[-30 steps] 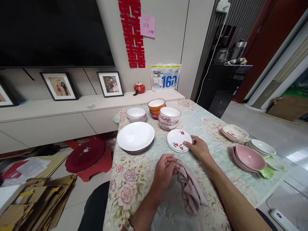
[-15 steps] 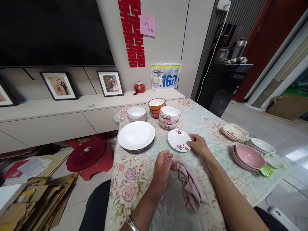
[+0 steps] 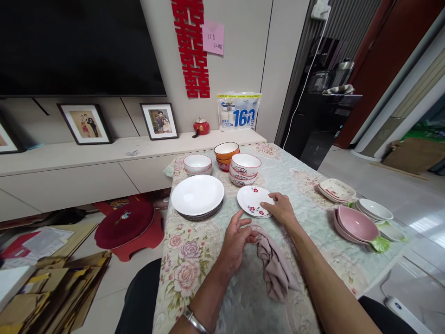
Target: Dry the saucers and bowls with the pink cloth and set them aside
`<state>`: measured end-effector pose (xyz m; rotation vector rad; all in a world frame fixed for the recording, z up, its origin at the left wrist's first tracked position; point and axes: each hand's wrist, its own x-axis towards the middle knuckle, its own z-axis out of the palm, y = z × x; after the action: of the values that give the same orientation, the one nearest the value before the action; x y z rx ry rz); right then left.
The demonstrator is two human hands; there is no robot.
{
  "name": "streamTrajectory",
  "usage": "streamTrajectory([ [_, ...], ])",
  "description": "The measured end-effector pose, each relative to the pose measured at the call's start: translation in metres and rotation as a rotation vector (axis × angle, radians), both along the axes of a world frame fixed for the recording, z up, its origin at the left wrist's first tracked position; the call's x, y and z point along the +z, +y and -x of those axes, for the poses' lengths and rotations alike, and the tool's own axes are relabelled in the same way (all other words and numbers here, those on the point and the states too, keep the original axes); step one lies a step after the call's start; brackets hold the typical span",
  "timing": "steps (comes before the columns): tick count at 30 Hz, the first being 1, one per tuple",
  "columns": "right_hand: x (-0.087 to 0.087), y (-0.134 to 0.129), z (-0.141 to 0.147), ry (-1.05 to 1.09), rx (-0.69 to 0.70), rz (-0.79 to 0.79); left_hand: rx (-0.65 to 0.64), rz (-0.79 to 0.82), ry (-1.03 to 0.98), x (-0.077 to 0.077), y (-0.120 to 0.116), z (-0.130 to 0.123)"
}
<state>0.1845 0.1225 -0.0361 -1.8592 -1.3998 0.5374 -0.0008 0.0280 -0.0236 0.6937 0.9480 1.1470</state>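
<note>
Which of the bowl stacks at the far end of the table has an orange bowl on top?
The middle, farthest stack; the two stacks flanking it are topped by white, red-rimmed bowls.

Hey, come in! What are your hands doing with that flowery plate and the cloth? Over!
Right hand on flowered plate's near rim. Left hand grips pink cloth, fingers partly open. Bowl stack close behind plate.

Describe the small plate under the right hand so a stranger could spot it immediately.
On the floral tablecloth, look just right of the big stack of plain white plates and in front of the red-rimmed bowls. The small flowered plate lies there with the right hand on its edge. Only it has little red flowers on white.
</note>
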Motion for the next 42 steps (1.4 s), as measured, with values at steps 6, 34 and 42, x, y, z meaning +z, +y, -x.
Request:
streamTrajectory([
  [6, -0.004, 0.004, 0.004, 0.040, -0.007, -0.008, 0.033, 0.019, -0.084, 0.001, 0.001, 0.001],
  [34, -0.007, -0.026, -0.002, 0.581, -0.047, -0.197, 0.204, 0.072, -0.040, 0.008, -0.023, 0.008],
  [42, 0.005, -0.103, -0.005, 0.528, 0.220, -0.188, 0.280, 0.113, -0.019, 0.013, -0.051, 0.024],
])
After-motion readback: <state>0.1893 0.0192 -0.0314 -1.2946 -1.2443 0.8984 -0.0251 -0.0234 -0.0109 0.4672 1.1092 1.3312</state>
